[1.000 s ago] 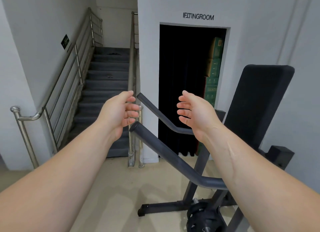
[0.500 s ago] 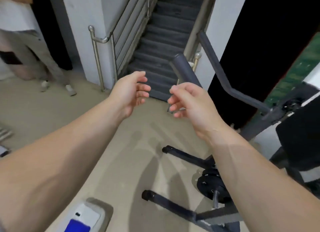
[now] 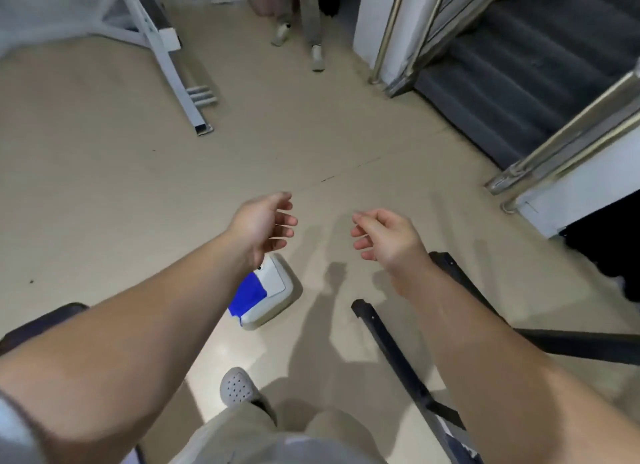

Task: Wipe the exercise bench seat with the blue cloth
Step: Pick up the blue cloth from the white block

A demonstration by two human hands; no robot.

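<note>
The blue cloth [image 3: 246, 295] lies draped over a low white and grey box [image 3: 277, 299] on the floor, partly hidden behind my left forearm. My left hand [image 3: 265, 221] hovers above and just beyond it, fingers apart and empty. My right hand [image 3: 386, 237] is held out to the right at the same height, fingers loosely curled, holding nothing. Black bench frame legs [image 3: 391, 353] run across the floor at the lower right. A dark padded edge [image 3: 41, 320] shows at the lower left; the bench seat itself is not clearly in view.
A white metal frame [image 3: 166, 58] stands at the upper left. Another person's legs and shoes [image 3: 311, 31] are at the top centre. Grey stairs [image 3: 512, 65] with steel railings [image 3: 571, 131] rise at the upper right. My own shoe [image 3: 237, 385] is near the box.
My view has swung down and left from the bench and doorway to the floor. The box with the blue cloth has come fully into view under my left hand. Both hands remain empty.
</note>
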